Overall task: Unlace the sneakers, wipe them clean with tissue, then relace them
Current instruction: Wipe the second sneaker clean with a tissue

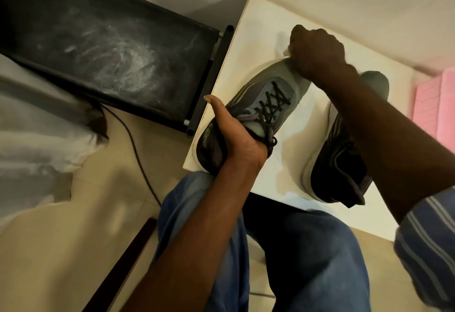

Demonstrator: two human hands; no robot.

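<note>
- Knees in jeans (pixel 307 262) sit against the white counter (pixel 258 24), where both sneakers rest.
- Left hand (pixel 236 137) grips the laced sneaker (pixel 248 105) at its heel, near the counter's left edge.
- Right hand (pixel 317 51), fingers clenched on tissue (pixel 286 51), presses its toe.
- Second sneaker (pixel 344 154) lies just right, under the forearm.

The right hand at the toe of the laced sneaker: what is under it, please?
The right hand presses on the toe of the laced sneaker. A bit of pale tissue shows at its edge. The fist covers the rest of it, and the toe tip too.
</note>
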